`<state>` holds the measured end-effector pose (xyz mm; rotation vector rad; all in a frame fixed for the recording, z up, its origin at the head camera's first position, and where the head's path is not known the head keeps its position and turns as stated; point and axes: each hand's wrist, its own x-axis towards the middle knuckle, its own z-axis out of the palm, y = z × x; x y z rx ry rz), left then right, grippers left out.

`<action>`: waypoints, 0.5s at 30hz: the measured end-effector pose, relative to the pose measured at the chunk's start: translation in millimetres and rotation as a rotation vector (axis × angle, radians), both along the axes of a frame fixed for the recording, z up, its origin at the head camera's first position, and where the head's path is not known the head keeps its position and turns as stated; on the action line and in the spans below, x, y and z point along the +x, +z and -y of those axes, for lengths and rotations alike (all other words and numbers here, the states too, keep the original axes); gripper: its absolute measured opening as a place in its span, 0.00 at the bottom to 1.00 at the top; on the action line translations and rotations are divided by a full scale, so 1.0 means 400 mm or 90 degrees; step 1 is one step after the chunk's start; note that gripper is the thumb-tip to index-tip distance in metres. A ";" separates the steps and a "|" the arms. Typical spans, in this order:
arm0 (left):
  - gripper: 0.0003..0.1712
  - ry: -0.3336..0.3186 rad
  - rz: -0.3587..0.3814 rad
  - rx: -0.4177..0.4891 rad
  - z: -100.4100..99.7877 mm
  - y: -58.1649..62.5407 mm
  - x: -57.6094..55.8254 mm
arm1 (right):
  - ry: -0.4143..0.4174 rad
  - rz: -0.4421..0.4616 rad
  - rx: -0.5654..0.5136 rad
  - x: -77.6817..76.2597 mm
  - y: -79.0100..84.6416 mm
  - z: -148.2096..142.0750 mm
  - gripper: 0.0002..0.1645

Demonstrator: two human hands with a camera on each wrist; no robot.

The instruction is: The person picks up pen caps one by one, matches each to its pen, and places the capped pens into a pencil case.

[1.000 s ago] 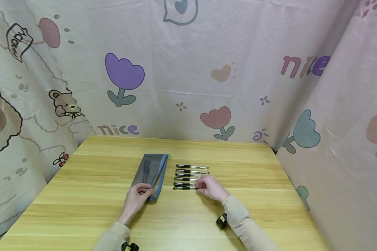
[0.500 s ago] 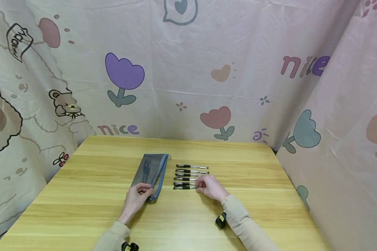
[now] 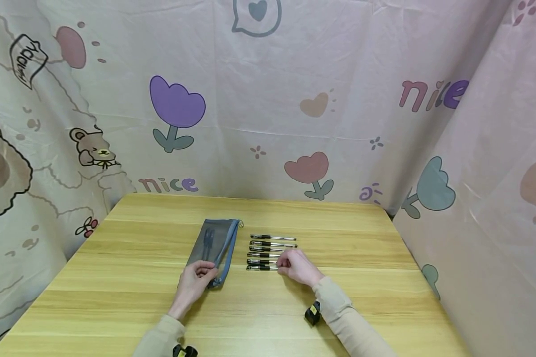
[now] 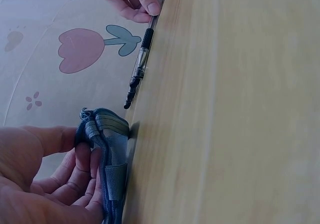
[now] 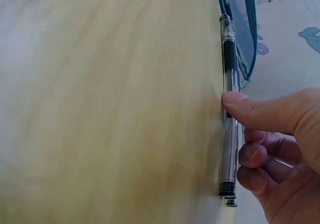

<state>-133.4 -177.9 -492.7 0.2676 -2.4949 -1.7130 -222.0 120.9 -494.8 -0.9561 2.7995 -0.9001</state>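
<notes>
A blue-grey mesh zipper pouch (image 3: 212, 240) lies on the table with dark pens showing through its side. My left hand (image 3: 195, 285) pinches the pouch's near end between thumb and fingers, also seen in the left wrist view, where the zipper edge (image 4: 106, 134) stands up in the grip. To the pouch's right, several clear gel pens (image 3: 272, 237) with black grips and caps lie in a row, caps to the left. My right hand (image 3: 300, 267) is at the nearest pen (image 5: 230, 139), thumb on its barrel and fingers curled behind; it hides the right ends of the closer pens.
The wooden table (image 3: 339, 228) carries the pouch and pens. A printed curtain (image 3: 259, 99) hangs behind and along both sides. Black wrist cameras sit below each sleeve, the right one (image 3: 312, 313) close over the tabletop.
My right hand has slid very slightly left along the nearest pen. The left hand, the pouch and the row of pens stay where they were.
</notes>
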 end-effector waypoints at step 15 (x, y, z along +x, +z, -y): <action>0.11 -0.001 -0.005 -0.006 0.000 -0.003 0.000 | 0.026 -0.010 -0.003 -0.002 0.000 0.001 0.02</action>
